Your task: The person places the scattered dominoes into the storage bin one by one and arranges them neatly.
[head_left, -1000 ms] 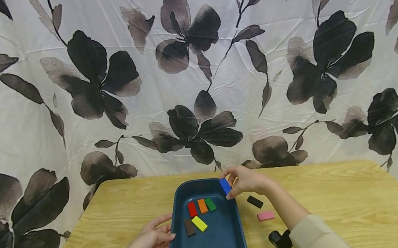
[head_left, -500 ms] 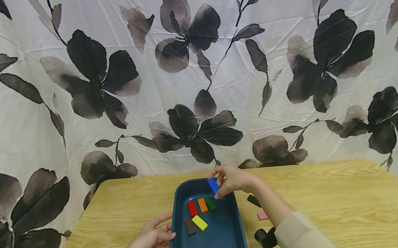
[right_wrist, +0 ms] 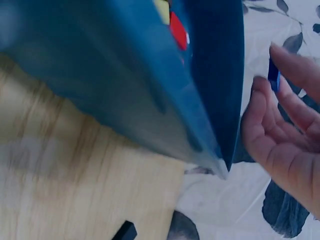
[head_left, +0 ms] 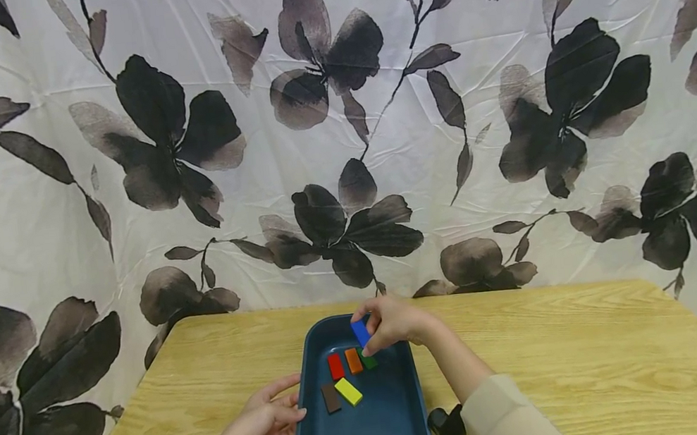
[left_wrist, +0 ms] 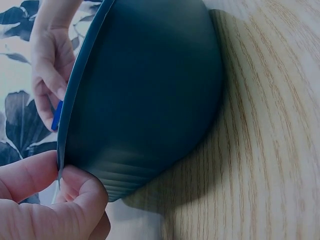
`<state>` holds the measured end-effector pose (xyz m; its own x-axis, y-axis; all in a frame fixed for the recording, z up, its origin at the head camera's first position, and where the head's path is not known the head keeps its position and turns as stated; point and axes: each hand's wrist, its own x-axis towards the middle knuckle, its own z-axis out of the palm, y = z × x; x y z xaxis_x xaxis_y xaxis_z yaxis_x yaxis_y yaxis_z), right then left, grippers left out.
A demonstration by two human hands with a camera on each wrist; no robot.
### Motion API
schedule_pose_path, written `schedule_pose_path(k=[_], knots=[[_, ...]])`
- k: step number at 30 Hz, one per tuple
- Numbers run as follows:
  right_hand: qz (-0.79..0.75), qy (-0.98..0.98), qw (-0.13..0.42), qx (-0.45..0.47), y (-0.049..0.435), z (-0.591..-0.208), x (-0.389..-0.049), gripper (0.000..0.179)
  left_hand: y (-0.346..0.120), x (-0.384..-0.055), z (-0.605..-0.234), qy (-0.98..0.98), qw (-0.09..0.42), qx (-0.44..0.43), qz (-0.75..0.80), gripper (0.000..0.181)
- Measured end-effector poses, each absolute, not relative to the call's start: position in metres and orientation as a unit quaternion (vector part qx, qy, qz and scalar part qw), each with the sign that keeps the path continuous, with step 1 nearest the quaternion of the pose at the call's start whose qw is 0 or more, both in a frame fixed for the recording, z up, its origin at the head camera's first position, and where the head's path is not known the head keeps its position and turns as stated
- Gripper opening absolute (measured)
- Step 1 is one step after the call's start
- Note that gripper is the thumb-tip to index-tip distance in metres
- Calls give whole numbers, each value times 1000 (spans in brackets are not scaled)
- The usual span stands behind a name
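Note:
My right hand (head_left: 396, 322) pinches a blue rectangular block (head_left: 361, 333) between thumb and fingers, held over the far end of a dark blue-green tray (head_left: 383, 430). In the right wrist view, the blue block (right_wrist: 273, 76) shows edge-on between the fingertips. My left hand (head_left: 267, 423) grips the tray's left side; the left wrist view has its thumb and finger pinching the rim (left_wrist: 62, 145). Inside the tray lie a red block (head_left: 336, 366), an orange block (head_left: 353, 360), a partly covered green block (head_left: 370, 362), a yellow block (head_left: 348, 391) and a brown block (head_left: 331, 398).
A black block (right_wrist: 126, 231) lies on the wooden table (head_left: 592, 355) outside the tray, hidden behind the right arm in the head view. A black device (head_left: 448, 425) shows beside the right sleeve (head_left: 503, 414). Floral cloth (head_left: 340, 140) hangs behind the table.
My right hand has carried the blue block leftward from the tray's right rim to above the green block. The arm now covers the black and pink blocks. The left hand stays put.

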<state>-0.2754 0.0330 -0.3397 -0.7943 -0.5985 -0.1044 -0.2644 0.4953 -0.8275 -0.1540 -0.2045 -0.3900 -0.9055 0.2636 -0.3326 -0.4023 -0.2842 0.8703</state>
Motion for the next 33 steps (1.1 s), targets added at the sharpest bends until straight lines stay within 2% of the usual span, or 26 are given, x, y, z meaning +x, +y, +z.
schedule_pose_path(k=[9, 22, 27, 33], knots=[[-453, 834, 212, -236, 30, -339, -275, 46, -206, -155, -391, 558, 211, -55, 800, 70], [-459, 825, 212, -253, 13, -345, -274, 48, -205, -155, -393, 555, 211, -49, 803, 71], [-449, 830, 232, -236, 9, -354, -272, 46, -205, -156, -393, 558, 208, -49, 802, 71], [-407, 845, 281, -204, 9, -359, -270, 42, -206, -154, -392, 551, 209, -53, 806, 71]])
